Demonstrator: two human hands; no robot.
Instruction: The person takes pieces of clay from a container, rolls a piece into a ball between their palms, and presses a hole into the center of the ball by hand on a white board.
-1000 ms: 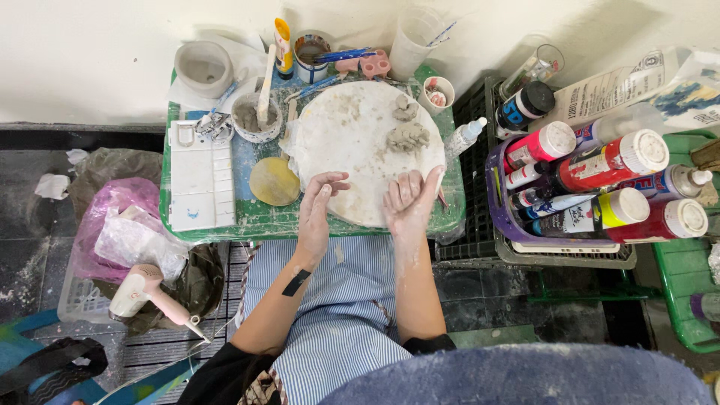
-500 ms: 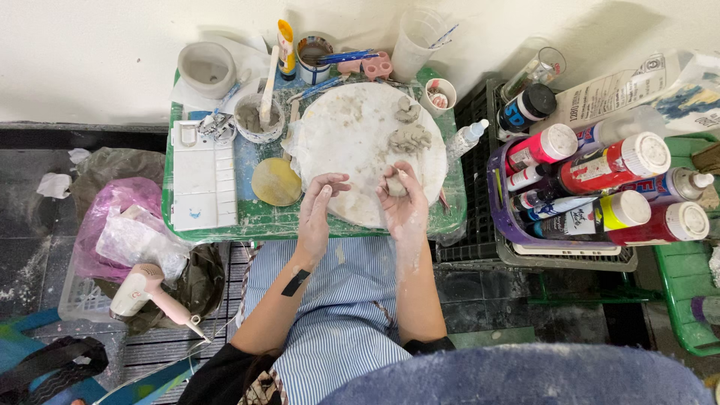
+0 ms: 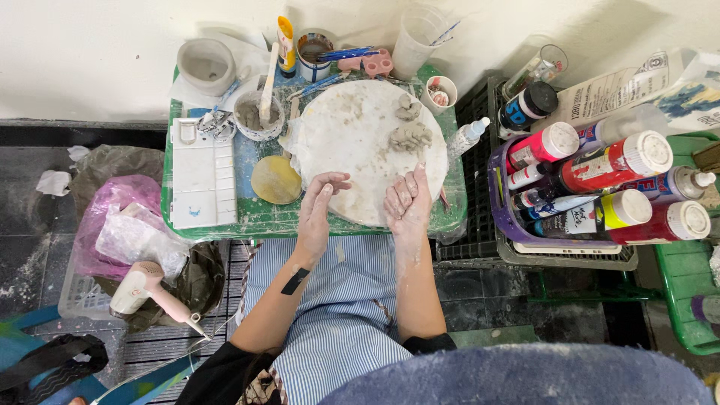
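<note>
Several paint bottles (image 3: 600, 172) fill the purple basket (image 3: 501, 214); both hands' fingers curl loosely, holding nothing.

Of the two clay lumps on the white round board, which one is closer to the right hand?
The larger, flatter clay lump, lying just beyond the right hand. The smaller lump sits farther back on the round board, toward the wall.

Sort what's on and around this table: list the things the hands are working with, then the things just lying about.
In use:
left hand
right hand
round white board
clay lumps

Lying about:
paint palette
yellow disc
cup with stick
paint bottles
hair dryer
pink plastic bag
</note>
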